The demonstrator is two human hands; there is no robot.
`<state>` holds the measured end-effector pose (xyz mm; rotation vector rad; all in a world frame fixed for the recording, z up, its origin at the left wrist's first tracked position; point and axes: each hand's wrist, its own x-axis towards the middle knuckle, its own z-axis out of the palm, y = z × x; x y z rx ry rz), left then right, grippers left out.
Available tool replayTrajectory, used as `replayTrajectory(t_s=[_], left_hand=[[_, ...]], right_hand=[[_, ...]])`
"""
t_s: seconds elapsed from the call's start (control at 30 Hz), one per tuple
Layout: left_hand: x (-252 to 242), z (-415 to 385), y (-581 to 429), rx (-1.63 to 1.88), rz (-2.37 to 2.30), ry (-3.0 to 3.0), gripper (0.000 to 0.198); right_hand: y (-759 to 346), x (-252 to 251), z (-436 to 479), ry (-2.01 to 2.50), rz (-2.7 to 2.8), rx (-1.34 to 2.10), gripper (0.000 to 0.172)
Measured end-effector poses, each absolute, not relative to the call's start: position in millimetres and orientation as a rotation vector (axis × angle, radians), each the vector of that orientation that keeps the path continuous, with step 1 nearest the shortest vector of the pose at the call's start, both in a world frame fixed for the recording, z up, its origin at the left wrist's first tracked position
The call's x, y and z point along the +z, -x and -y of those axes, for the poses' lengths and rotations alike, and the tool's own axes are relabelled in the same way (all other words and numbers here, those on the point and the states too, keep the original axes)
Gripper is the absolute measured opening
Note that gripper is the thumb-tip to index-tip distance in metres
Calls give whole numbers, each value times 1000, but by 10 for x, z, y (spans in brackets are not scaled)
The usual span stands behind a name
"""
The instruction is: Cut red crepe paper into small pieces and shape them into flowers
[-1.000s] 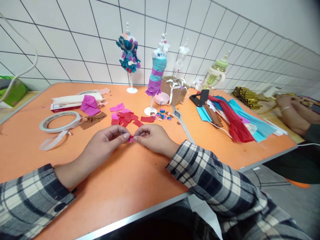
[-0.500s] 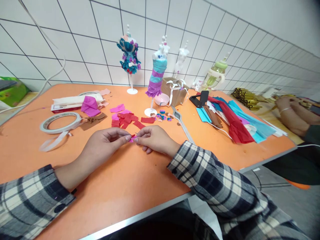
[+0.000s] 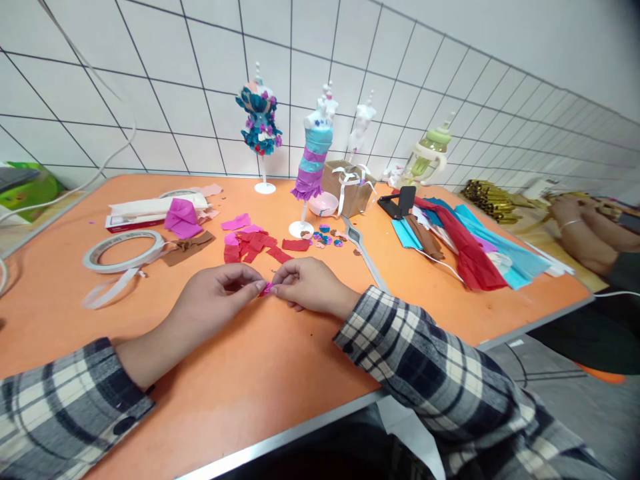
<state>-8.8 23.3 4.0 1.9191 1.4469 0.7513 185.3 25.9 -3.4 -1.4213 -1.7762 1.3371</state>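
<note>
Between my two hands is a small piece of magenta crepe paper (image 3: 267, 289), mostly covered by fingertips. My left hand (image 3: 220, 290) pinches it from the left, thumb against forefinger. From the right, my right hand (image 3: 305, 283) pinches its other edge. Just beyond my fingers lie torn red crepe paper pieces (image 3: 253, 244) and magenta crepe paper strips (image 3: 237, 222). Several small paper flowers (image 3: 327, 235) in blue, purple and brown are scattered past my right hand. A mini dress form (image 3: 316, 147) wrapped in blue and purple paper stands behind them on a white base.
A roll of double-sided tape (image 3: 123, 251) lies left, near a brown paper piece (image 3: 190, 248). Behind stand a decorated dress form (image 3: 260, 123), cardboard box (image 3: 347, 190) and pink bowl (image 3: 324, 204). Scissors (image 3: 353, 232), a black stand (image 3: 399, 202) and crepe paper sheets (image 3: 473, 250) lie right. Another person's arms (image 3: 575, 230) rest far right.
The red bit that showed between my fingertips is now scarcely visible, leaving mainly magenta. Both hands keep their pinch, and the whole view has shifted slightly.
</note>
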Motion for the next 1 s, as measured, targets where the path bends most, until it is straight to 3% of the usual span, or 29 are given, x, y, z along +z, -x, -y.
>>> replayTrajectory(t_s=[0.67, 0.9, 1.0], left_hand=[[22, -227, 73, 839, -1375, -1699, 38], [-16, -238, 78, 835, -1278, -1520, 51], [-41, -247, 77, 732, -1295, -1665, 45]], right_hand=[[-1852, 29, -259, 1379, 1550, 1557, 8], [-1896, -80, -294, 1382, 1791, 1370, 5], [-1902, -119, -297, 1359, 1890, 1291, 8]])
